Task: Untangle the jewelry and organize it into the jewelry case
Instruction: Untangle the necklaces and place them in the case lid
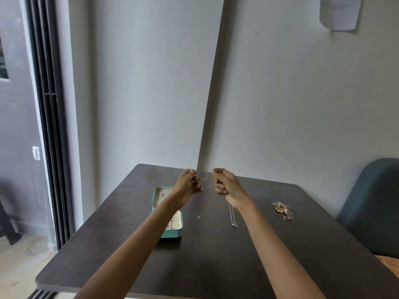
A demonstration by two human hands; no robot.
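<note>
Curled hands [187, 186] lift fine pendant [205, 178] (thin metal).

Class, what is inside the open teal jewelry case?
The jewelry case shows cream lining, slotted dividers, and a small item in the lid. The left forearm covers its middle.

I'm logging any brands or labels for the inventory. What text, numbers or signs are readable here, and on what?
No text can be read.
Paper on the wall: faint printed lines, too blurred to read.
Teal jewelry case: no visible brand or label.
Framed picture at the left edge: no legible writing.
</note>
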